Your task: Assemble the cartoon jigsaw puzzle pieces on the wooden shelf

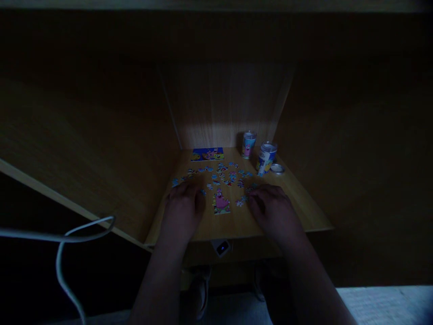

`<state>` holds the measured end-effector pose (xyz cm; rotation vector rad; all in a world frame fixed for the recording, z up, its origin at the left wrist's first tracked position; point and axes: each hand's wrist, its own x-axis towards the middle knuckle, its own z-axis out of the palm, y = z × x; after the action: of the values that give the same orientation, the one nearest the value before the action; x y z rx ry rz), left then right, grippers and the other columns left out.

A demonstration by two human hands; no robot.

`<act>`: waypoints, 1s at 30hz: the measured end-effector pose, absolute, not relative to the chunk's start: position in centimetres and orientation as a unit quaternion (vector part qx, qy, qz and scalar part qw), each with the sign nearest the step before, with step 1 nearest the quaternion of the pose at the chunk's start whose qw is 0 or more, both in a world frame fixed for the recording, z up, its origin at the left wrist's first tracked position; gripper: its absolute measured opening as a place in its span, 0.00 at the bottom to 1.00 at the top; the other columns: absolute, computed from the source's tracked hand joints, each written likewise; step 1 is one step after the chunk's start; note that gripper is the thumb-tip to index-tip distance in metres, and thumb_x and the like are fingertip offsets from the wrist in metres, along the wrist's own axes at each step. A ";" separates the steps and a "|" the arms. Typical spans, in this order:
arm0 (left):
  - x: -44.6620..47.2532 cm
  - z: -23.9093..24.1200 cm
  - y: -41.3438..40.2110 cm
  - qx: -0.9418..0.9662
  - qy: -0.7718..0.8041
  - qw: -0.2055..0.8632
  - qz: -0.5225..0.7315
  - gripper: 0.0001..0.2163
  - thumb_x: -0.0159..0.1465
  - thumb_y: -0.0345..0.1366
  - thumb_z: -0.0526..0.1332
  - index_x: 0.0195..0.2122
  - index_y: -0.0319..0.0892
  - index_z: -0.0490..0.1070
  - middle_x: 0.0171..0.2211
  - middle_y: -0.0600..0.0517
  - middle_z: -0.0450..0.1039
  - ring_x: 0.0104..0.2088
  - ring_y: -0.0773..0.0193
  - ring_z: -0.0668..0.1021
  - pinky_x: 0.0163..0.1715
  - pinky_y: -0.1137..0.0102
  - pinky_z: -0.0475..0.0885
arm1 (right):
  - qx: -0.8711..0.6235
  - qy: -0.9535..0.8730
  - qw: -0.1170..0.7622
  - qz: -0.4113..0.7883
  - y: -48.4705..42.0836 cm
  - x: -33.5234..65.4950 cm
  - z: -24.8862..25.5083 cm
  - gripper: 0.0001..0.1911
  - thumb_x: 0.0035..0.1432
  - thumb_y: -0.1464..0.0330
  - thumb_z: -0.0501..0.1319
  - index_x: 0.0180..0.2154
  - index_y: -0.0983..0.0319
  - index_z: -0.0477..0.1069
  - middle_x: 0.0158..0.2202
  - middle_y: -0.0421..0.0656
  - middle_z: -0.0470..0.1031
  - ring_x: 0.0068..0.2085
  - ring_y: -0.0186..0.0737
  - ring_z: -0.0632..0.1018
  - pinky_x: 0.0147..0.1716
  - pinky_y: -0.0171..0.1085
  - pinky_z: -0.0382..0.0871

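Observation:
Partly joined jigsaw pieces (221,203) showing a pink starfish figure lie on the wooden board between my hands. My left hand (182,201) rests to their left, back up, thumb apart from bent fingers, with nothing visible in it. On the other side, my right hand (272,203) has thumb and index fingertips closed together at a small jigsaw piece (249,191), mostly hidden by the fingers. Loose blue pieces (241,201) lie just left of that hand. Several more scattered pieces (232,176) spread beyond the joined part.
A picture card (207,154) lies at the back. Two printed cans with clear tops, a farther can (248,145) and a nearer can (266,159), stand at back right beside a round lid (277,169). Wooden side panels flank the board; a white cable (61,257) hangs left.

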<state>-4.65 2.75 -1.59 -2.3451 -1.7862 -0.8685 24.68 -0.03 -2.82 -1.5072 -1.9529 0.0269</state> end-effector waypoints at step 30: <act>-4.6 -1.7 2.5 -0.854 -0.428 -0.028 -0.296 0.19 0.70 0.18 0.63 0.51 0.50 0.86 0.62 0.46 0.82 0.61 0.47 0.83 0.64 0.42 0.81 | -0.592 -0.743 0.312 0.007 -0.2 24.4 -2.6 0.11 0.77 0.65 0.62 0.49 0.57 0.84 0.51 0.49 0.86 0.54 0.55 0.82 0.59 0.52 0.75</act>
<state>-4.63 2.46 -1.70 -2.7296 -1.3697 -0.9451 24.43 -0.17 -2.56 -1.5633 -1.9595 0.0195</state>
